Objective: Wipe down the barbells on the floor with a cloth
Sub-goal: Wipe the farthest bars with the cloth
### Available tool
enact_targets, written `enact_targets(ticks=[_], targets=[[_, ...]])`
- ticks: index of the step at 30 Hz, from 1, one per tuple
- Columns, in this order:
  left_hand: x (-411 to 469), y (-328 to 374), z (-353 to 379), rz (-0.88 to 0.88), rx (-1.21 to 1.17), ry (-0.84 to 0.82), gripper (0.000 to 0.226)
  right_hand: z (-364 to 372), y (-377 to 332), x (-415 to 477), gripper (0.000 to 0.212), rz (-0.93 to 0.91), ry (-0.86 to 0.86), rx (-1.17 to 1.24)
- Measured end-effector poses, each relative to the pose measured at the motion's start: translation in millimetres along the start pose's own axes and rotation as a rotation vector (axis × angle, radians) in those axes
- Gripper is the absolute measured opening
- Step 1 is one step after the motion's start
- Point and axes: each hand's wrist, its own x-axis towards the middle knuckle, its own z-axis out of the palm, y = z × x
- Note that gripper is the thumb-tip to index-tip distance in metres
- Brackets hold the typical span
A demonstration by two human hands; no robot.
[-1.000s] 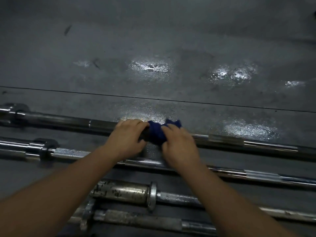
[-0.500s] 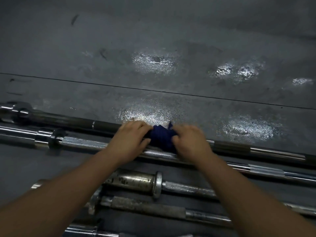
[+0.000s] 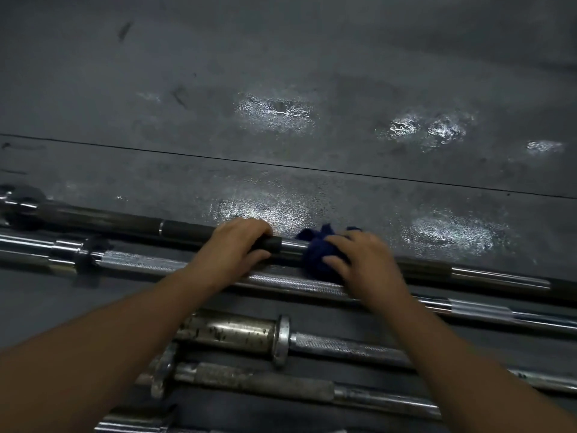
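Several barbells lie side by side on the dark floor. The farthest one, a dark bar [image 3: 131,221], runs from the left edge to the right. My left hand [image 3: 232,250] grips this bar from above. My right hand [image 3: 368,264] holds a crumpled dark blue cloth [image 3: 317,250] pressed around the same bar, a short way right of the left hand. A bare shiny stretch of bar shows between the two hands. Closer to me lies a knurled chrome bar [image 3: 137,262], partly hidden under both forearms.
Two rusty bars sit closest to me: one with a thick spotted sleeve and collar [image 3: 231,334], and another [image 3: 265,384] below it. Grey rubber flooring with glossy patches [image 3: 274,112] and a seam line [image 3: 312,168] stretches beyond the bars.
My right hand has slid the cloth rightward along the far bar, opening a gap between the hands. The left hand keeps its grip on the bar. The camera has shifted slightly.
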Motion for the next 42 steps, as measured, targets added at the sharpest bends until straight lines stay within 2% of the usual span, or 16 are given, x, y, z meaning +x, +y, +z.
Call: enact_targets(ticks=[3, 5, 7, 10, 12, 14, 16, 18, 22, 25, 30, 32, 33, 36, 38, 42], targets=[[11.1, -7.6, -4.3, 0.033, -0.018, -0.006, 0.025, -8.5, 42.9, -16.1, 0.042, 0.222, 0.101, 0.066], [23.6, -10.0, -11.2, 0.035, -0.008, -0.063, 0.029, -3.5, 29.5, -13.9, 0.046, 0.318, 0.194, 0.031], [33.4, -9.8, -18.5, 0.001, 0.027, -0.096, 0.035, 4.5, -13.1, -0.5, 0.037, 0.194, 0.242, 0.017], [38.5, -7.0, -18.5, -0.060, 0.159, 0.071, 0.036, 9.4, -55.2, 22.6, 0.040, 0.006, 0.144, 0.030], [43.6, -2.7, -18.6, -0.072, 0.193, 0.171, 0.028, 0.2, -36.9, 33.0, 0.045, 0.005, 0.118, 0.002], [51.2, -4.9, -24.0, -0.089, 0.196, 0.182, 0.019, -10.4, -3.5, 35.4, 0.044, 0.100, 0.104, -0.054], [55.8, -11.3, -30.0, -0.064, 0.196, 0.153, 0.019, -18.7, 21.5, 34.5, 0.039, 0.232, 0.116, -0.060], [58.4, -13.2, -31.7, -0.017, 0.226, 0.123, 0.022, -16.2, 13.5, 39.9, 0.035, 0.275, 0.154, -0.037], [61.9, -6.5, -30.6, 0.006, 0.258, 0.091, 0.024, 1.6, -58.6, 73.3, 0.038, 0.056, 0.169, 0.012], [60.6, -7.6, -29.4, 0.039, 0.313, 0.062, 0.027, -0.7, -53.4, 87.1, 0.039, -0.021, 0.103, 0.020], [49.3, -7.0, -17.5, 0.078, 0.380, -0.069, 0.069, -8.5, 25.3, 45.0, 0.040, 0.116, 0.164, -0.053], [48.1, -3.9, -15.4, 0.062, 0.420, -0.098, 0.078, -7.0, 9.7, 48.8, 0.035, 0.185, 0.172, -0.061], [48.3, -1.6, -16.6, 0.056, 0.427, -0.104, 0.080, -5.2, -8.2, 54.7, 0.033, 0.155, 0.173, -0.070], [55.1, 3.3, -23.9, -0.010, 0.400, -0.124, 0.079, -1.2, -50.4, 68.4, 0.039, -0.004, 0.137, -0.038], [62.5, 7.2, -26.9, -0.053, 0.409, -0.186, 0.076, -10.2, -33.2, 64.9, 0.046, -0.034, 0.101, 0.006], [64.5, 12.7, -24.8, -0.090, 0.448, -0.223, 0.063, -30.1, 55.3, 16.3, 0.053, 0.135, 0.128, -0.043]])
